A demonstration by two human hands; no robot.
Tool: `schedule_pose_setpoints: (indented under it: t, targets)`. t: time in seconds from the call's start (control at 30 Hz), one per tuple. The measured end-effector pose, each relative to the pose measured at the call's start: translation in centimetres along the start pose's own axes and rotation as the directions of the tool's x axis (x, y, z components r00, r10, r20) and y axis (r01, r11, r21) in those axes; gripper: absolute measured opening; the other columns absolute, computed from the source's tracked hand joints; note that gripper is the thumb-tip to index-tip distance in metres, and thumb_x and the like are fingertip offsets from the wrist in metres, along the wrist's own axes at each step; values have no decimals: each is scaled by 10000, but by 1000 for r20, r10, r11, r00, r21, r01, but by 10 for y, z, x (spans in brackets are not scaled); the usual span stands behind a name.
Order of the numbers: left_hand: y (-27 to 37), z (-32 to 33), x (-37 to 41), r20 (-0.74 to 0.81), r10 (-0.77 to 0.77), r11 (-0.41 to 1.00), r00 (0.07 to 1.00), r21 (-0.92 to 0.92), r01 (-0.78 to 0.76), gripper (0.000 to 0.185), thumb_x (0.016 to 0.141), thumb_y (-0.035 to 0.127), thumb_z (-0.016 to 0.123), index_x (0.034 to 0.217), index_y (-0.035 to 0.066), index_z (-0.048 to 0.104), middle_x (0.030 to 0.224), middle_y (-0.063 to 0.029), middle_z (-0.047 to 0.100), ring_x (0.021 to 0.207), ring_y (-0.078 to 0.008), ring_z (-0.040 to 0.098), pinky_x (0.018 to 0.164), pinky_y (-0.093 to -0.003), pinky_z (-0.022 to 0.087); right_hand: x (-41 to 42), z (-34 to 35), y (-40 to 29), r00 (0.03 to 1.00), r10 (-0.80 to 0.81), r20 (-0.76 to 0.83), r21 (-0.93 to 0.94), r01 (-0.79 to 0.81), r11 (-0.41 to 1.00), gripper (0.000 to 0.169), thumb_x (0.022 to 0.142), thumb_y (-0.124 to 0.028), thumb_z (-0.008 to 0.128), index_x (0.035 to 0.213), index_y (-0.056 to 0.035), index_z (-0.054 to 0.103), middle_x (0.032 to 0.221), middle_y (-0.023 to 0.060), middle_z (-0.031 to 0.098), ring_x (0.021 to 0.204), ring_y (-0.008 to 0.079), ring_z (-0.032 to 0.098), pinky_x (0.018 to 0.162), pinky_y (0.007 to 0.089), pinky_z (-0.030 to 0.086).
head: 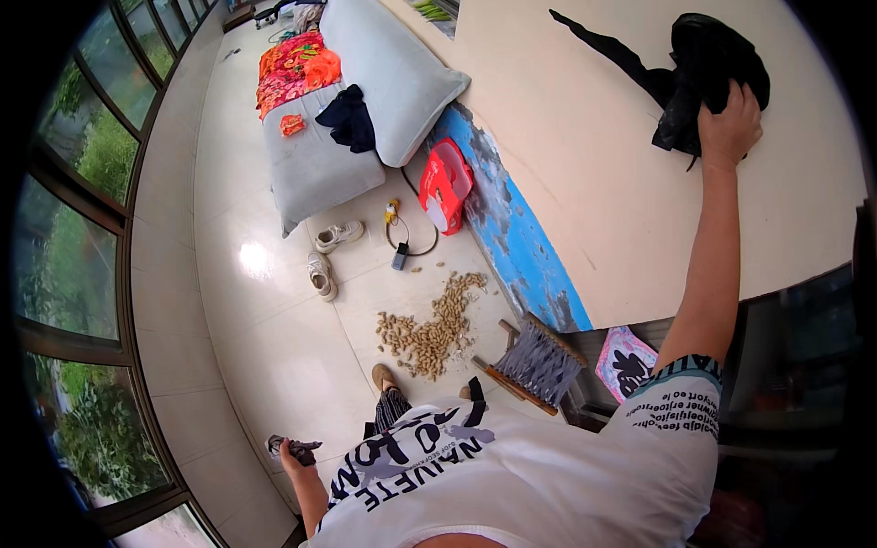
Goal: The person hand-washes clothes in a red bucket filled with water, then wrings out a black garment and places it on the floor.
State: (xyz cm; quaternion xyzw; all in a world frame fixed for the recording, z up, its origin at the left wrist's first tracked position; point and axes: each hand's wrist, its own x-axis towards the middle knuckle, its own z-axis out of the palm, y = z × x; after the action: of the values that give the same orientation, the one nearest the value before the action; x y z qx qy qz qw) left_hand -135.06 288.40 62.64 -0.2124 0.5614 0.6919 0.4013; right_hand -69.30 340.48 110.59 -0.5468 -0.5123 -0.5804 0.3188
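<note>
My right hand (732, 127) is stretched out at the upper right, gripping a bunched black fabric item (719, 58), possibly a bag or a garment. A long narrow black strip of it sticks out to the upper left. Behind it is the cream wall (582, 137); whether the item hangs on the wall or only from my hand is unclear. Low on the left, my left hand (296, 462) holds a small crumpled dark greyish-purple cloth (301, 450) beside my body. Some of its fingers are hidden by the cloth.
Unshelled peanuts (431, 335) lie spread on the tiled floor (274, 342) by a woven-seat folding stool (538, 359). Beyond are white shoes (322, 274), a cable with a grey device (400, 256), a red bag (445, 185) and a grey sofa (322, 164) with clothes. Windows (68, 246) line the left.
</note>
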Motion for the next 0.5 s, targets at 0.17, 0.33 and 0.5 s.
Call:
schedule_pose_setpoints:
  t: [0.17,0.33,0.5]
  targets:
    - [67,25,42,-39,28,999,999,41,-26,151,778,197,633,726,117,515,583,-15,510,470,-152,494,420,-280,390,-92,18,-63,763,-295,575,278,156,948,538,625,-92,742,1129,-102,554,1185,69,547,1129,236,486,864,382,400]
    - [146,19,109,-95,104,993,990,74,-97,163,768,201,656,713,133,518,627,10,533,518,-134,514,448,-282,403,-80,37,-101,801,-144,582,205,28,978,538,627,-42,698,1141,-99,550,1175,90,561,1114,273,515,857,410,425]
    - [190,68,151,-58,146,982,988,132,-138,185,801,238,635,712,135,509,626,14,527,509,-124,499,439,-279,387,46,59,-111,984,151,99,-115,-139,984,493,750,-210,688,1218,-184,533,1246,43,528,1160,256,488,921,450,404]
